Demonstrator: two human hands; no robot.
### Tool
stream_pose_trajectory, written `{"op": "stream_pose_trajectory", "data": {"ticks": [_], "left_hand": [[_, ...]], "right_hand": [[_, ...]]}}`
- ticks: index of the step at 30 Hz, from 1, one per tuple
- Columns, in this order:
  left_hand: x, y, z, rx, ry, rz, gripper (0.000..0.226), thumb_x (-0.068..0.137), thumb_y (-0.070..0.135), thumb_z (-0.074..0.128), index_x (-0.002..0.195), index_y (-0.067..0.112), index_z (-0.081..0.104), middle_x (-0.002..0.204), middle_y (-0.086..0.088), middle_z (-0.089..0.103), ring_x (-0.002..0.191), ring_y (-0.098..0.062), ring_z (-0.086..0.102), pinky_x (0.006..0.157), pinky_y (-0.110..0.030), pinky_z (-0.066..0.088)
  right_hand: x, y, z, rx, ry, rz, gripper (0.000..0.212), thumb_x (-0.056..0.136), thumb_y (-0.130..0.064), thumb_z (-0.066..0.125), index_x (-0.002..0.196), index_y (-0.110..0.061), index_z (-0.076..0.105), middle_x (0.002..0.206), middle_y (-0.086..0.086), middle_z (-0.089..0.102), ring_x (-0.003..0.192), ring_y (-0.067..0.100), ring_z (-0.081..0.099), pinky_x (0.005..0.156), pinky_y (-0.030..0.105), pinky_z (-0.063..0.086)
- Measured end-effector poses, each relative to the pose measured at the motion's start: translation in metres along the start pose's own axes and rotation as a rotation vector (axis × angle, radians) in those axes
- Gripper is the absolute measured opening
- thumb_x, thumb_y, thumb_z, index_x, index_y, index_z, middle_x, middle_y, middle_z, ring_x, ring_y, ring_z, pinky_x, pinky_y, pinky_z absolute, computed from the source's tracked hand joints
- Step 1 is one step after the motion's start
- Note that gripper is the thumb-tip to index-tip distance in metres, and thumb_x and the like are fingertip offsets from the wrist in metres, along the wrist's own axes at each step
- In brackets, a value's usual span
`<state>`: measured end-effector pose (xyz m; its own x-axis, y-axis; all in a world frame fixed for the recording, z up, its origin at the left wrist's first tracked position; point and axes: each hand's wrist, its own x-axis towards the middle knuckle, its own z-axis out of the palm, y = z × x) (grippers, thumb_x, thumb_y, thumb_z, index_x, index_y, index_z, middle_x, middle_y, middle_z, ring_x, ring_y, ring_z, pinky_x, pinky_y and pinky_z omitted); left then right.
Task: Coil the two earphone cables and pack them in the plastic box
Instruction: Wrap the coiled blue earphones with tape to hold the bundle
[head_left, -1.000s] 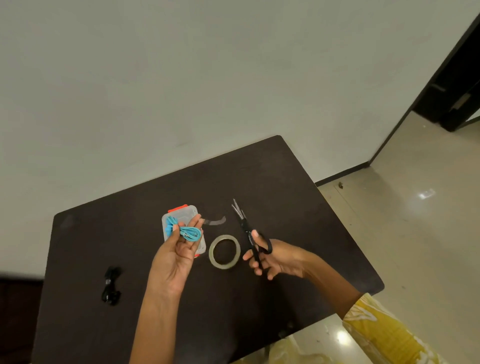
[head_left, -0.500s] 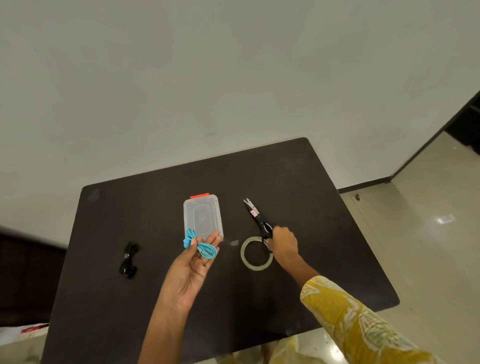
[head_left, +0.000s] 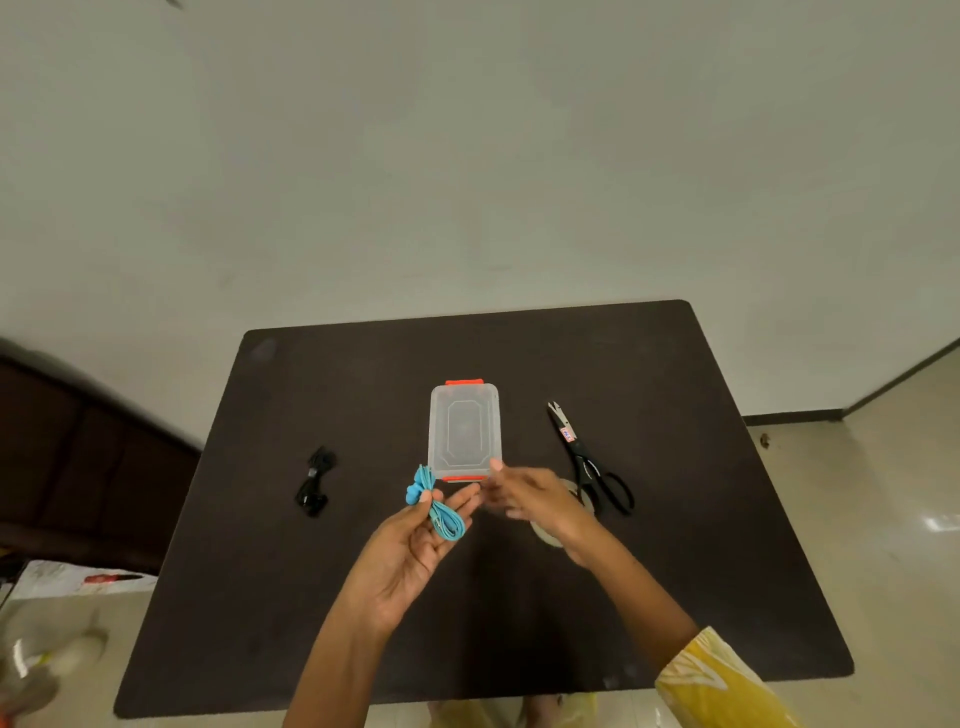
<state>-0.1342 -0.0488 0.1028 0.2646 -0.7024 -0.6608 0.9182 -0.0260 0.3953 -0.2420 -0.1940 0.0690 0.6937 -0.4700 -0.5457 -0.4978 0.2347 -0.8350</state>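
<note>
The right arm (head_left: 649, 608) wears a yellow sleeve (head_left: 722, 680) with a pale leafy print; the left arm (head_left: 332, 660) is bare.

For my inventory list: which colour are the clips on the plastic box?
Orange-red clips on the clear plastic box; head view.

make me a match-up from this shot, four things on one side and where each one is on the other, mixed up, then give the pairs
Things
1. blue earphone cable
2. black earphone cable
3. scissors
4. tape roll

Places
A. on the table, right of the plastic box
B. partly hidden under the right hand
C. held in the left hand
D. on the table, left of the plastic box

Pairs: 1-C, 2-D, 3-A, 4-B
</note>
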Motion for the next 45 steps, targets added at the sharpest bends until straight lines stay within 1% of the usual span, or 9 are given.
{"op": "stream_pose_trajectory", "data": {"ticks": [2,4,9,14,20,24,28,33,45], "left_hand": [[-0.003,0.005,-0.007,0.004,-0.004,0.011,0.018,0.098,0.012,0.040,0.107,0.003,0.053,0.120,-0.028,0.061,0.109,-0.033,0.063,0.087,-0.044,0.053],[-0.005,0.010,-0.014,0.025,0.007,0.029,0.019,0.099,0.012,0.039,0.112,0.003,0.051,0.120,-0.027,0.061,0.109,-0.033,0.063,0.087,-0.042,0.053],[-0.015,0.023,-0.024,0.181,0.021,0.092,0.025,0.099,0.013,0.039,0.120,0.003,0.048,0.117,-0.022,0.065,0.110,-0.029,0.063,0.095,-0.040,0.051],[-0.025,0.037,-0.033,0.345,0.066,0.186,0.019,0.098,0.017,0.043,0.114,0.016,0.055,0.115,-0.012,0.068,0.109,-0.022,0.064,0.106,-0.041,0.039],[-0.033,0.057,-0.053,0.370,0.050,0.207,0.026,0.095,0.018,0.048,0.121,0.021,0.050,0.114,-0.007,0.069,0.109,-0.018,0.064,0.098,-0.035,0.044],[-0.037,0.066,-0.067,0.324,0.074,0.197,0.022,0.095,0.016,0.049,0.116,0.018,0.055,0.112,-0.009,0.070,0.107,-0.021,0.065,0.099,-0.041,0.045],[-0.040,0.073,-0.074,0.373,0.134,0.236,0.022,0.092,0.017,0.054,0.113,0.018,0.060,0.110,-0.006,0.071,0.108,-0.020,0.064,0.091,-0.037,0.050],[-0.050,0.081,-0.075,0.405,0.098,0.218,0.022,0.087,0.018,0.058,0.102,0.008,0.071,0.102,-0.010,0.073,0.100,-0.023,0.067,0.091,-0.040,0.050],[-0.056,0.087,-0.076,0.267,-0.007,0.139,0.025,0.077,0.018,0.062,0.094,0.006,0.074,0.097,-0.018,0.072,0.087,-0.024,0.071,0.073,-0.036,0.058]], "right_hand": [[-0.009,-0.009,0.009,0.033,-0.150,0.029,0.037,0.091,-0.048,0.052,0.105,-0.017,0.067,0.101,0.001,0.073,0.097,0.010,0.069,0.091,0.029,0.052],[-0.015,-0.013,0.013,0.072,-0.157,0.017,0.032,0.089,-0.037,0.061,0.106,-0.011,0.068,0.100,0.006,0.073,0.094,0.013,0.070,0.089,0.030,0.054],[-0.019,-0.019,0.027,0.081,-0.044,0.077,0.021,0.082,-0.020,0.072,0.100,-0.010,0.071,0.092,0.005,0.075,0.084,0.014,0.072,0.068,0.024,0.057],[-0.016,-0.030,0.055,-0.007,0.153,0.016,0.010,0.078,-0.016,0.075,0.088,-0.014,0.075,0.089,0.001,0.073,0.086,0.014,0.069,0.067,0.023,0.058],[-0.014,-0.045,0.091,-0.015,0.192,0.015,0.007,0.080,-0.011,0.072,0.087,-0.012,0.073,0.087,0.003,0.070,0.085,0.016,0.068,0.070,0.025,0.059],[-0.018,-0.053,0.119,-0.171,0.289,-0.096,0.004,0.079,-0.016,0.074,0.082,-0.016,0.072,0.081,-0.002,0.069,0.078,0.012,0.067,0.068,0.022,0.058],[-0.027,-0.065,0.138,-0.270,0.358,-0.219,0.006,0.076,-0.019,0.077,0.075,-0.020,0.071,0.072,-0.005,0.068,0.070,0.011,0.065,0.066,0.020,0.055],[-0.040,-0.088,0.145,0.057,0.090,-0.096,0.010,0.076,-0.017,0.077,0.084,-0.012,0.073,0.082,-0.001,0.074,0.078,0.008,0.071,0.060,0.018,0.054],[-0.035,-0.096,0.157,0.066,0.094,0.021,0.010,0.076,-0.019,0.076,0.084,-0.015,0.071,0.082,-0.002,0.073,0.072,0.006,0.071,0.055,0.016,0.053]]}}
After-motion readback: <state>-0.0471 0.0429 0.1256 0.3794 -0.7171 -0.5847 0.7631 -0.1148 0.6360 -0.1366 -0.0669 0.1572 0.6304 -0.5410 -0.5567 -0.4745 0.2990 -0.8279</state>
